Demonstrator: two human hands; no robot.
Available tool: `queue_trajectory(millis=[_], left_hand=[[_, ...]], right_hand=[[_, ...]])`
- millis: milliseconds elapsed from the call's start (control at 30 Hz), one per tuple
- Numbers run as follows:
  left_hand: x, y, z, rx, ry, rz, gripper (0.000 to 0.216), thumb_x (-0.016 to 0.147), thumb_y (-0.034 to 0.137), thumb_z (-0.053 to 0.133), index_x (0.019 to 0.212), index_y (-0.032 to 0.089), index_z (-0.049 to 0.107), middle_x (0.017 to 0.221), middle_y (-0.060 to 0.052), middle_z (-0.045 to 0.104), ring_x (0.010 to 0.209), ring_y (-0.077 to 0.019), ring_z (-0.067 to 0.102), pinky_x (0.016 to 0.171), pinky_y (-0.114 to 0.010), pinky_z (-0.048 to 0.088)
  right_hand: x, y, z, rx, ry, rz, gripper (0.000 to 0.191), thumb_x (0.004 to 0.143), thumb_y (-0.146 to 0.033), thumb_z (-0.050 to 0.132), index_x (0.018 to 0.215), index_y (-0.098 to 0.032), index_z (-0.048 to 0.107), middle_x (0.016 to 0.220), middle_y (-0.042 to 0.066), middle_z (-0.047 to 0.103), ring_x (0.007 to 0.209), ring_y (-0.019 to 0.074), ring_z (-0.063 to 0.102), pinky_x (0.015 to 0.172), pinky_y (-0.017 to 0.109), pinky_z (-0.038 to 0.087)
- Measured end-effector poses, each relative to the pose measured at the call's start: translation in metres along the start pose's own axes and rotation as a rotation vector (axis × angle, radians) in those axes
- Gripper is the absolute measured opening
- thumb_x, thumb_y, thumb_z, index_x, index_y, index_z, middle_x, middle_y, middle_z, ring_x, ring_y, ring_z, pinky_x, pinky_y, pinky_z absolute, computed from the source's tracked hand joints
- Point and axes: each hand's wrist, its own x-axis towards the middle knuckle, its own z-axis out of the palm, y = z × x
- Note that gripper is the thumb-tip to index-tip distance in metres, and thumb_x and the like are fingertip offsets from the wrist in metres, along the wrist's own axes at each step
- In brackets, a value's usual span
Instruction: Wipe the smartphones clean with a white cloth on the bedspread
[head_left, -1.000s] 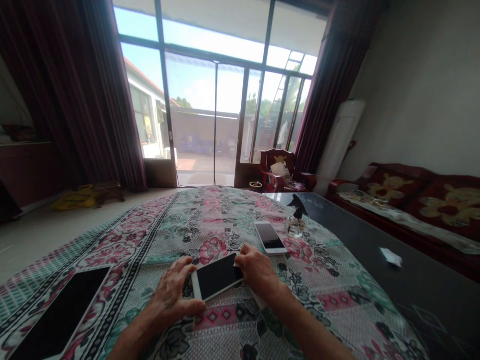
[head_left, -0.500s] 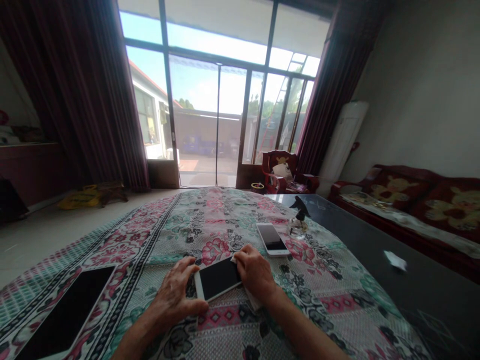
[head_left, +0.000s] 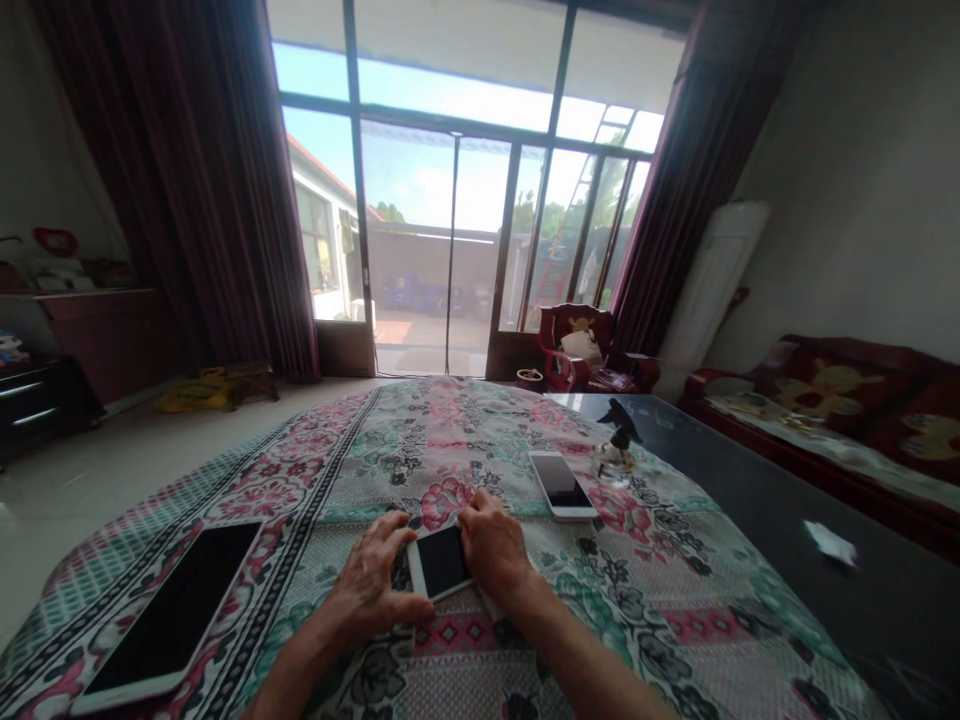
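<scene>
A white smartphone (head_left: 441,562) with a dark screen lies on the patterned tablecloth in front of me. My left hand (head_left: 375,570) grips its left end, with the thumb at the near edge and the fingers at the far edge. Bent fingers of my right hand (head_left: 495,545) press on the right part of the screen and cover it. A pale edge of what looks like a white cloth (head_left: 491,604) shows under that hand; most of it is hidden. Farther right, a second white smartphone (head_left: 562,486) lies screen up. At left rests a larger white tablet (head_left: 176,610), its screen black.
A clear spray bottle with a black nozzle (head_left: 619,440) stands beyond the second phone. The floral tablecloth (head_left: 390,650) covers a rounded table. To the right is a dark tabletop (head_left: 757,520) with a crumpled white tissue (head_left: 830,543). A wooden sofa (head_left: 840,390) stands behind it.
My right hand has slid left across the phone's screen, covering more of it. My left hand keeps its grip on the phone's end. The view has turned slightly left.
</scene>
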Motion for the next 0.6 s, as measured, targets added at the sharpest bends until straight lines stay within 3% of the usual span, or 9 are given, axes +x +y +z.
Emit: queue_trajectory(millis=[233,367,600], left_hand=[[0.0,-0.002,0.005,-0.017,0.042,-0.025,0.068,0.048,0.034,0.078,0.112,0.019,0.059,0.142,-0.013,0.042,0.134,-0.0334,0.033,0.11,-0.044,0.029],[0.0,-0.003,0.006,-0.027,0.02,-0.06,0.069,0.047,0.036,0.079,0.11,0.016,0.059,0.145,-0.015,0.037,0.136,-0.0347,0.029,0.11,-0.043,0.028],[0.0,0.003,0.002,-0.036,0.011,-0.087,0.071,0.046,0.035,0.08,0.111,0.014,0.058,0.146,-0.018,0.035,0.137,-0.0349,0.028,0.11,-0.043,0.027]], right_hand=[[-0.004,-0.037,0.015,0.104,-0.024,-0.126,0.02,0.089,-0.024,0.048,0.088,-0.021,0.067,0.099,0.006,0.059,0.089,0.017,0.056,0.07,0.024,0.042],[-0.003,-0.025,0.011,0.122,-0.006,-0.095,0.024,0.091,-0.024,0.044,0.084,-0.021,0.067,0.098,0.005,0.06,0.088,0.0156,0.057,0.071,0.023,0.041],[-0.001,0.008,-0.007,0.04,-0.005,0.161,0.019,0.086,-0.02,0.047,0.089,-0.018,0.066,0.097,0.008,0.059,0.081,0.0155,0.059,0.066,0.024,0.04]])
